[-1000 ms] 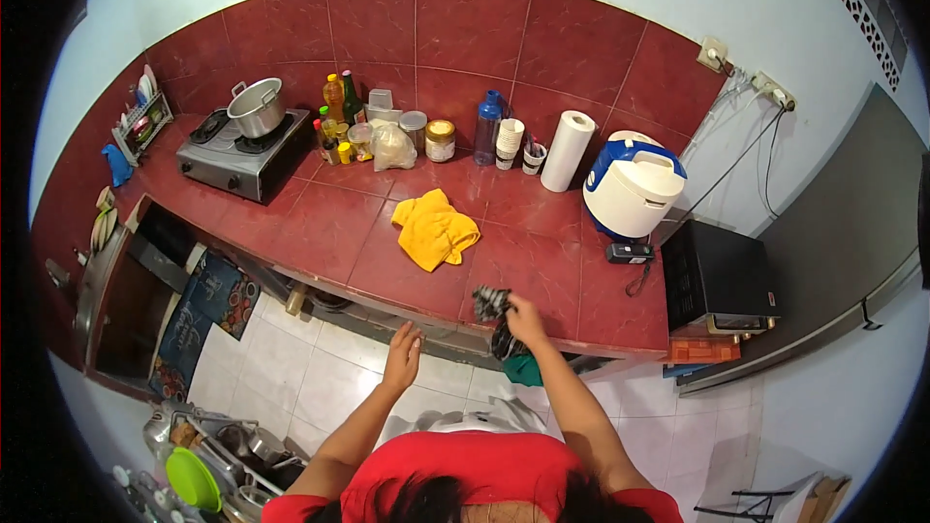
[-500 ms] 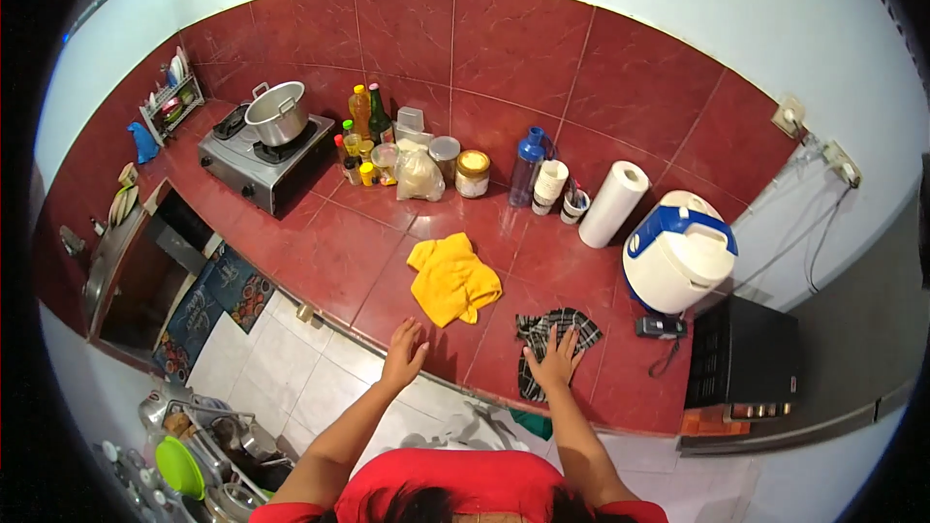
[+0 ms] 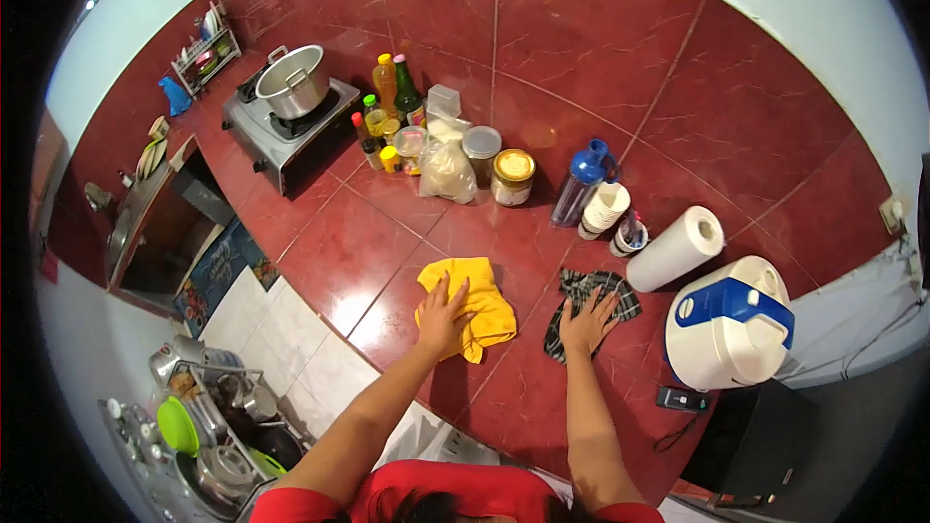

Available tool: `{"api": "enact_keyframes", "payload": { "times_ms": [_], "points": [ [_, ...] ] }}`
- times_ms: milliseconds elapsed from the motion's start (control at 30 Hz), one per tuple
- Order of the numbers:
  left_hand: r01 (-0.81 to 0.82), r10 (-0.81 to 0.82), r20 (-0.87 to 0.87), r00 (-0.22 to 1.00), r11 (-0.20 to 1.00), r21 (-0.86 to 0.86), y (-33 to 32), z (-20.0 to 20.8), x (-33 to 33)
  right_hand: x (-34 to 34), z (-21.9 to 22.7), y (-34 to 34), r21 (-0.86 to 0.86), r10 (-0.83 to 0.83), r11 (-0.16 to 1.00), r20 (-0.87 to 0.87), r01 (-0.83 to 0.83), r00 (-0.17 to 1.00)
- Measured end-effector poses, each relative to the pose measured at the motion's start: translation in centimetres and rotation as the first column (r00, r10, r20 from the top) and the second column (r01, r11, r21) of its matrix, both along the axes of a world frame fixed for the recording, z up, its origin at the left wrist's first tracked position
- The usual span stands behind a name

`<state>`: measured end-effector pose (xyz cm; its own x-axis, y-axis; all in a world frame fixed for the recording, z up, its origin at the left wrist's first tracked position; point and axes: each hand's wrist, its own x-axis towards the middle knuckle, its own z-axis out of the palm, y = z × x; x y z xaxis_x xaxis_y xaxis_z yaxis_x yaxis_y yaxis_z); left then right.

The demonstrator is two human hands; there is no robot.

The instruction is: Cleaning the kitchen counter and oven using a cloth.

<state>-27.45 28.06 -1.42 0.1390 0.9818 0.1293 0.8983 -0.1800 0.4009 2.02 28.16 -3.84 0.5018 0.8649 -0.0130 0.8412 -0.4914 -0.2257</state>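
Note:
A crumpled yellow cloth (image 3: pixel 491 315) lies on the red tiled counter (image 3: pixel 387 208). My left hand (image 3: pixel 445 318) rests on its left part with the fingers spread. To the right lies a black and white checked cloth (image 3: pixel 624 296). My right hand (image 3: pixel 587 323) is flat on this one, fingers apart, covering its middle. Neither hand grips the fabric; both palms face down.
Beyond the cloths stand a bag and jars (image 3: pixel 512 177), bottles (image 3: pixel 408 92), a blue-topped flask (image 3: pixel 583 184) and a paper towel roll (image 3: pixel 675 250). A rice cooker (image 3: pixel 731 349) is at right, a pot (image 3: pixel 293 84) on a gas stove (image 3: pixel 325 121) at far left.
My left hand has moved from the counter's front edge onto the yellow cloth. My right hand and the checked cloth have slid farther from me. The view has shifted too.

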Motion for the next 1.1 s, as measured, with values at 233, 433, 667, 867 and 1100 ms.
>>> {"api": "enact_keyframes", "payload": {
  "times_ms": [233, 433, 667, 867, 1100],
  "points": [
    [-0.086, 0.046, 0.306, 0.951, 0.989, 0.117, -5.9, 0.6, -6.8, -8.7, -0.2, 8.1, 0.071, 0.204, 0.976, 0.018, -0.205, 0.979],
    [-0.342, 0.221, 0.547, 0.807, 0.931, 0.128, -12.8, 0.8, -15.1, -21.5, -0.5, 6.4, 0.162, 0.765, 0.632, 0.026, -0.758, 0.643],
    [-0.478, 0.264, 0.654, 0.709, 0.861, 0.171, -13.3, 5.6, -22.9, -22.0, -0.1, -3.1, 0.168, 0.967, 0.242, -0.124, -0.956, 0.223],
    [-0.558, 0.3, 0.656, 0.693, 0.798, 0.226, -16.5, 6.8, -28.3, -11.4, -2.4, 4.1, 0.153, 0.373, 0.911, 0.088, -0.382, 0.924],
    [-0.711, 0.503, 0.634, 0.587, 0.695, 0.107, -23.9, 6.1, -31.5, -25.8, -1.8, 11.7, 0.097, 0.223, 0.966, 0.159, -0.24, 0.962]
  ]
}}
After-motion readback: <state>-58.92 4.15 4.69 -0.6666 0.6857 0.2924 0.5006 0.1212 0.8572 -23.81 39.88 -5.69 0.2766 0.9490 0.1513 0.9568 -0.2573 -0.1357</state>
